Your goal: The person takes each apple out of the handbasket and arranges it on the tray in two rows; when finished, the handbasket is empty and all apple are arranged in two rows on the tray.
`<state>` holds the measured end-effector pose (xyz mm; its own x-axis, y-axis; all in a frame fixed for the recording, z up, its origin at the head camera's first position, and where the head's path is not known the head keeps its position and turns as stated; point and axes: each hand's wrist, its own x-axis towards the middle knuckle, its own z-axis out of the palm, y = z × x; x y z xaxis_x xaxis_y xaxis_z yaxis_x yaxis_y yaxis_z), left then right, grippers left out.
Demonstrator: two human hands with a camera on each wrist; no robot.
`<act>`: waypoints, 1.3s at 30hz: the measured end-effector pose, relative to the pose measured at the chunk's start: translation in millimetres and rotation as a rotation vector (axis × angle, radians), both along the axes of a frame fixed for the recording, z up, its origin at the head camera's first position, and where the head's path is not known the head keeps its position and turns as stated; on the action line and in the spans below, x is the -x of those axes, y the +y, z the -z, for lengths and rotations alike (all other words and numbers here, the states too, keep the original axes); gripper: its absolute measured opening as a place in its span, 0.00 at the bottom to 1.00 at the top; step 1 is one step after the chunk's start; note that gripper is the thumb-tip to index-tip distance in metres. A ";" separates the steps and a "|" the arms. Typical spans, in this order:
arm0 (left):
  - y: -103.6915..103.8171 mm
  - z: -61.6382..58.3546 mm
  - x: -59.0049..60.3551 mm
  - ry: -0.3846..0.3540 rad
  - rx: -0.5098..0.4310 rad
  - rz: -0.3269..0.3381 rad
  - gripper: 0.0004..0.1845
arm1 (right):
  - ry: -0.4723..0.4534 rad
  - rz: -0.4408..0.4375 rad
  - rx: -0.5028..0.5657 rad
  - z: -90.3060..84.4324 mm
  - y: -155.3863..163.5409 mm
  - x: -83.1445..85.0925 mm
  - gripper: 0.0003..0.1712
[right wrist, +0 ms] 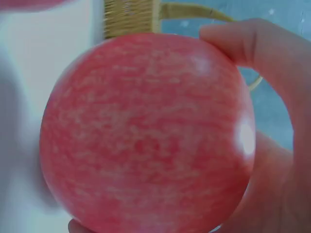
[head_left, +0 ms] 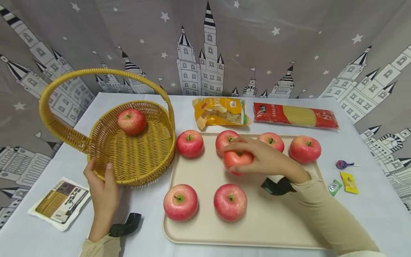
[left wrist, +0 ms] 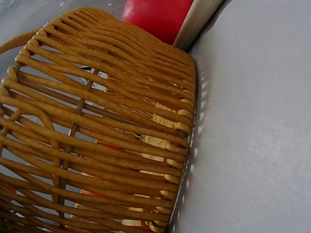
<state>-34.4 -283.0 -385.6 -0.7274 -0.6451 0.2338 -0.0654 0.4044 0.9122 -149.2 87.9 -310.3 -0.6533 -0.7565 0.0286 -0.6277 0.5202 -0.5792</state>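
My right hand (head_left: 261, 155) holds a red apple (head_left: 237, 162) over the tray (head_left: 266, 225), thumb and fingers curled round its sides. In the right wrist view that apple (right wrist: 146, 136) fills most of the picture. My left hand (head_left: 104, 194) grips the near left rim of a yellow wicker basket (head_left: 144, 142), which has a tall arched handle. One apple (head_left: 131, 121) lies inside at the back. The left wrist view shows the basket's woven side (left wrist: 112, 121) close up, with no fingers visible. Several more apples, such as one at front centre (head_left: 230, 202), sit on the tray.
Behind the tray lie an orange snack bag (head_left: 221, 111) and a red noodle packet (head_left: 295, 116). A lollipop (head_left: 345, 164), a yellow candy (head_left: 349, 182) and a green candy (head_left: 335, 187) are on the right. A white-and-brown packet (head_left: 61, 203) lies at the left.
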 end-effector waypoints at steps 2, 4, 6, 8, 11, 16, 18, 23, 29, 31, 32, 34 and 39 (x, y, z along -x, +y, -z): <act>0.6 0.6 0.4 0.000 -0.004 0.002 0.27 | 0.031 0.061 -0.027 8.9 23.5 -9.8 0.28; 0.7 1.2 0.3 -0.005 -0.002 0.004 0.27 | 0.054 0.102 -0.040 17.8 43.5 -20.3 0.28; 0.3 1.4 -0.5 -0.015 0.005 0.002 0.27 | 0.070 0.134 -0.058 25.6 59.0 -31.3 0.28; -0.6 1.2 -1.5 -0.023 0.014 -0.002 0.27 | 0.075 0.153 -0.059 33.5 69.9 -42.0 0.27; -2.0 0.7 -2.6 -0.028 0.017 0.000 0.27 | 0.068 0.177 -0.053 42.6 79.4 -58.1 0.27; -2.0 -0.2 -2.6 -0.030 0.012 0.008 0.27 | 0.100 0.220 -0.060 50.3 85.9 -83.9 0.30; -1.4 -0.1 -2.6 -0.032 0.012 0.006 0.27 | 0.106 0.230 -0.063 51.6 86.9 -91.0 0.31; -0.9 1.1 -2.0 -0.027 0.023 0.004 0.27 | 0.101 0.214 -0.084 53.3 89.0 -100.4 0.35; -0.9 1.3 -1.3 -0.029 0.029 0.008 0.27 | 0.081 0.128 -0.069 53.8 92.0 -100.6 0.45; -0.8 1.3 -1.6 -0.032 0.026 0.011 0.27 | 0.037 0.117 -0.061 53.2 93.5 -100.0 0.46; -0.8 1.3 -1.8 -0.033 0.024 0.012 0.27 | 0.008 0.117 -0.060 52.4 94.4 -99.8 0.46; -0.7 1.3 -1.9 -0.032 0.023 0.014 0.27 | -0.040 0.122 -0.057 49.7 96.5 -99.0 0.47; -0.3 1.5 -0.9 -0.027 0.023 0.009 0.28 | -0.067 0.190 -0.041 38.4 100.4 -88.7 0.44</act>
